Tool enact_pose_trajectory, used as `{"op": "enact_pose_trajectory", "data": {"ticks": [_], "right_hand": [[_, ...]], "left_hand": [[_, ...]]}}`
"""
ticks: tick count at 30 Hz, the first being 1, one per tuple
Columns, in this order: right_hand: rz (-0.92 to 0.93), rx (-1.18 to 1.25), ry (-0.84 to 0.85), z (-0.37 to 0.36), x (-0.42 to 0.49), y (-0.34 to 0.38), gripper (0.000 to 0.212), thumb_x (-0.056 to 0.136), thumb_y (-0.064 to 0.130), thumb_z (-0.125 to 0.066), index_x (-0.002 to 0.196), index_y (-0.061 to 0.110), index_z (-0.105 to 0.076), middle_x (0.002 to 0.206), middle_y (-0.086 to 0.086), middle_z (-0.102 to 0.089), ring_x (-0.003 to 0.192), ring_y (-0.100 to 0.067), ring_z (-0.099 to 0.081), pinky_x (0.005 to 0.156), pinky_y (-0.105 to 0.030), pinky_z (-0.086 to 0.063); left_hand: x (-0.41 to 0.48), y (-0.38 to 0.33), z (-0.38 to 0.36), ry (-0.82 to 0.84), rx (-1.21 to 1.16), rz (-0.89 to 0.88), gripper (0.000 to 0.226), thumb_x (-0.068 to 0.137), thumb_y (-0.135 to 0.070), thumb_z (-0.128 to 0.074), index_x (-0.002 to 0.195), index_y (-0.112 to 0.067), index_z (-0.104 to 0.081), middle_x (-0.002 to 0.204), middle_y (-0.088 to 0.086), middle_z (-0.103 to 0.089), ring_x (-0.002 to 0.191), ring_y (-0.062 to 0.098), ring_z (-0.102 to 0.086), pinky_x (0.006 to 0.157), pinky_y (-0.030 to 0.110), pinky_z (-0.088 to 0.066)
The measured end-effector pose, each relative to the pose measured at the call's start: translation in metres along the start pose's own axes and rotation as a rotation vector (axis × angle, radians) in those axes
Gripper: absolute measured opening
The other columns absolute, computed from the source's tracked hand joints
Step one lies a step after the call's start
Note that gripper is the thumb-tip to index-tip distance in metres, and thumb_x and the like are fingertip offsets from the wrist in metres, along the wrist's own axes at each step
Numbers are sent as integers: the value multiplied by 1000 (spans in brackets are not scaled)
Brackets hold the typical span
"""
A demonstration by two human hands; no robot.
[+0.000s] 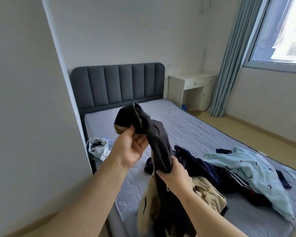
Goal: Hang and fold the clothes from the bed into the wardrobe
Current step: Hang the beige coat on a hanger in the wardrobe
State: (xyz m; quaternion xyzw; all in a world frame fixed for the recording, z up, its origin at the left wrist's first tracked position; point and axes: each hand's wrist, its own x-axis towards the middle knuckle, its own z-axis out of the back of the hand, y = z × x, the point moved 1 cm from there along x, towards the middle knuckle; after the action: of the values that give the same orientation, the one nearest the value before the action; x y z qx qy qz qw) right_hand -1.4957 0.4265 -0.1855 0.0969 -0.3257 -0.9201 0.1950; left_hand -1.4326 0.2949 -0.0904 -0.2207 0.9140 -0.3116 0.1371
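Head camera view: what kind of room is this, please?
Most likely a bedroom in a home: a bed with a padded grey headboard, loose clothes lying on it, and a small white desk next to a blue curtain and a window.

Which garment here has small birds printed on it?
The light blue garment on the right side of the bed; small dark bird shapes dot it. The navy garment beside it and the held dark-and-khaki garment show none.

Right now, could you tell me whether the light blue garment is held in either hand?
No, the blue garment lies on the mattress, while the left hand and right hand both grip the dark garment.
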Motion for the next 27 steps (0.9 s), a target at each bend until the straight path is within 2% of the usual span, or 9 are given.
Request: {"op": "enact_pose_trajectory", "data": {"ticks": [2, 5, 11, 15, 19, 21, 23, 25, 27], "right_hand": [[-39, 180, -1, 9, 7, 8, 20, 87, 43, -50, 98, 28, -57, 81, 3, -64, 76, -19, -61, 72, -34, -49], [-75, 455, 2, 23, 18, 27, 21, 90, 24, -52, 72, 15, -56, 60, -1, -52, 55, -18, -48, 56, -29, -36], [-279, 1123, 101, 53, 29, 78, 10, 88, 4, -50, 84, 2, -60, 75, -13, -62, 67, -27, -59, 64, -32, -48], [-270, 1473, 134, 91, 44, 102, 16, 91, 6, -48, 96, 1, -62, 95, -14, -68, 83, -28, -66, 81, -39, -54], [-191, 1572, 229, 97, 44, 99, 22, 92, 13, -49, 109, 5, -62, 101, -11, -69, 88, -24, -67, 83, -36, -55], [-70, 1556, 273, 93, 39, 90, 24, 91, 19, -55, 112, 8, -59, 93, -6, -70, 79, -19, -68, 66, -29, -56], [121, 1310, 225, 82, 35, 75, 40, 85, 20, -65, 121, 23, -47, 101, 4, -63, 85, -11, -64, 61, -20, -52], [302, 938, 195, 67, 29, 60, 65, 75, 27, -75, 125, 40, -35, 114, 13, -54, 104, -9, -58, 77, -20, -52], [350, 481, 113, 55, 31, 46, 92, 64, 46, -77, 138, 40, -22, 136, 11, -43, 129, -18, -40, 105, -38, -36]], "left_hand": [[-3, -11, -5, 24, -47, -50, 25, 99, -19, -39, 91, -7, -59, 71, 10, -72, 64, 19, -71, 56, 31, -57], [-2, -24, 1, 31, 5, -142, 25, 98, -24, -40, 94, -9, -61, 76, 7, -73, 70, 17, -71, 62, 33, -58], [-7, -11, 34, 152, 784, -72, 50, 65, -70, -63, 109, -49, -55, 112, -28, -61, 102, -9, -58, 84, 25, -43], [-6, 12, 49, 212, 1255, -72, 89, 58, -36, -80, 134, -41, -33, 122, -37, -43, 115, 0, -50, 101, 27, -41], [-3, 18, 45, 50, 1242, -104, 21, 86, -5, -60, 105, -14, -60, 94, 6, -64, 84, 20, -62, 76, 35, -51], [-3, 20, 41, -31, 1134, -122, 16, 89, -2, -54, 91, -16, -63, 90, 10, -64, 79, 22, -62, 69, 34, -50], [-3, 20, 34, -102, 970, -134, 19, 90, -2, -52, 89, -18, -64, 87, 8, -67, 73, 18, -63, 59, 24, -50], [-1, 21, 22, -162, 766, -139, 17, 91, -2, -51, 94, -12, -65, 79, 6, -69, 66, 16, -65, 51, 20, -50], [3, 16, 10, -253, 608, -150, 15, 92, -3, -51, 89, -9, -64, 70, 6, -69, 61, 17, -65, 51, 23, -52]]}}
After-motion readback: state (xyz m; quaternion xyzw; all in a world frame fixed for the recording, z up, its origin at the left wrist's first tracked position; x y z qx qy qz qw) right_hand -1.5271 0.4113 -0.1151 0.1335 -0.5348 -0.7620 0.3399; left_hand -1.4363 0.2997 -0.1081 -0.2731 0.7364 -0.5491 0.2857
